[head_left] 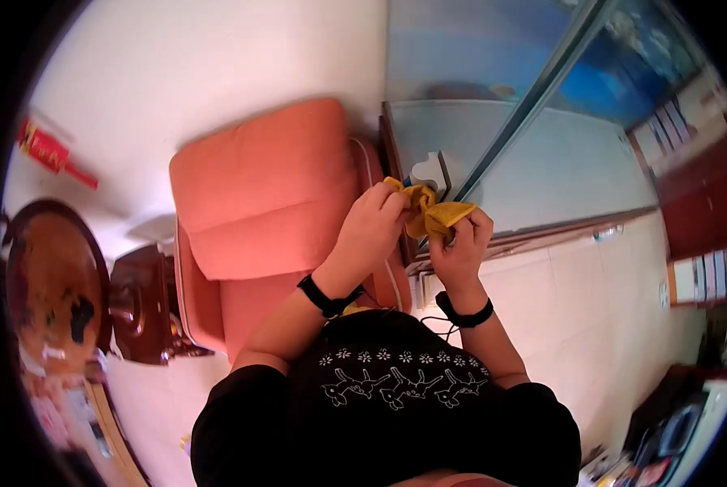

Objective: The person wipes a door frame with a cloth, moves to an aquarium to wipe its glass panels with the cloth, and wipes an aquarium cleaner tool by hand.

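A crumpled yellow cloth [423, 209] is stretched between my two hands, in front of the armchair's right arm. My left hand [373, 223] pinches the cloth's left end, fingers closed. At the other end, my right hand [462, 250] grips a corner that sticks out to the right, with its fingers curled. Just behind the cloth stands a white object with a wavy edge [430, 172]; its lower part is hidden, and I cannot make out its kind. Each wrist wears a black band.
A coral armchair [270, 191] stands ahead to the left. Behind the hands is a glass-fronted tank [526, 162] on a wooden base. On the left are a round wooden table [55, 284] and a dark wooden stool [143, 304]. Shelves with books [708, 276] line the right side.
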`<state>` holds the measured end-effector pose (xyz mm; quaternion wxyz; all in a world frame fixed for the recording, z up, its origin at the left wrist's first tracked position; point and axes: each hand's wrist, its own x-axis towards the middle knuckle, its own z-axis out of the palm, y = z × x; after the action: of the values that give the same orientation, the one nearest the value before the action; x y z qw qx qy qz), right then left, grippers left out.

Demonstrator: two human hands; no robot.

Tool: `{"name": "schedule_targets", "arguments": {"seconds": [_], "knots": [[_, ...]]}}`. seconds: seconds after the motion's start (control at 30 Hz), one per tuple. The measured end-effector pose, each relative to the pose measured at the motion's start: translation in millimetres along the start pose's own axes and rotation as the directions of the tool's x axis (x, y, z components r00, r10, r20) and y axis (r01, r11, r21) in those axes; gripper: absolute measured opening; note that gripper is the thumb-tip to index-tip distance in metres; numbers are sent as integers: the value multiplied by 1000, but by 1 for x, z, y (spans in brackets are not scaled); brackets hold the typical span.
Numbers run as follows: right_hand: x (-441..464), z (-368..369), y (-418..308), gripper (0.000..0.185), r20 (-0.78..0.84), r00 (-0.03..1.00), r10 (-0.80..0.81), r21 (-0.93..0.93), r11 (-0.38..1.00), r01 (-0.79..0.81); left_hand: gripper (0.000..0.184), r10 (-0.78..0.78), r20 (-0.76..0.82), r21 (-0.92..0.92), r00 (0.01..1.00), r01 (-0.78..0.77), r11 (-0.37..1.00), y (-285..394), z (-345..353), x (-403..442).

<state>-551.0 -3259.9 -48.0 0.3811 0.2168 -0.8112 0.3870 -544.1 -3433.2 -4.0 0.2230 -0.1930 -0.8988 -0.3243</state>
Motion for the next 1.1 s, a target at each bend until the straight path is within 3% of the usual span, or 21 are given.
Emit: {"name": "schedule_targets", "arguments": {"seconds": [0.17, 0.33, 0.4, 0.47, 0.53, 0.6, 0.67, 0.77, 0.8, 0.9, 1.1], "knots": [[-14, 13, -1, 38, -63, 996, 63, -37, 997, -65, 14, 121, 51, -216, 991, -107, 970, -47, 0, 2], [-12, 35, -19, 26, -342, 927, 154, -52, 982, -182, 18, 256, 72, -400, 964, -207, 893, -81, -11, 21], [-15, 40, -25, 23, -399, 902, 164, -68, 976, -208, 21, 375, -103, -405, 921, -383, 830, -92, -19, 26], [-14, 39, -33, 23, -441, 886, 146, -36, 983, -180, 22, 407, -156, -476, 900, -429, 768, -99, -21, 34], [-9, 35, -43, 22, -440, 895, 79, -125, 981, -148, 23, 422, -216, -553, 881, -466, 690, -96, -19, 45], [-5, 29, -51, 25, -373, 927, -30, -253, 965, -70, 20, 453, -261, -511, 852, -520, 684, -85, -14, 60], [-1, 24, -57, 30, -358, 933, -34, -266, 962, -67, 23, 430, -235, -542, 872, -485, 687, -70, -3, 71], [12, 18, -71, 35, -200, 980, -5, -413, 907, -80, 30, 460, -194, -512, 866, -490, 706, -54, 6, 74], [11, 18, -71, 35, -200, 980, -13, -416, 906, -73, 32, 510, -162, -471, 845, -521, 712, -51, 8, 74], [1, 23, -61, 33, -145, 977, 159, -371, 906, -202, 34, 560, -152, -436, 814, -564, 701, -54, 9, 75], [-12, 19, -45, 36, -34, 997, 72, -299, 951, -79, 27, 542, -184, -430, 820, -563, 706, -64, 8, 72]]}}
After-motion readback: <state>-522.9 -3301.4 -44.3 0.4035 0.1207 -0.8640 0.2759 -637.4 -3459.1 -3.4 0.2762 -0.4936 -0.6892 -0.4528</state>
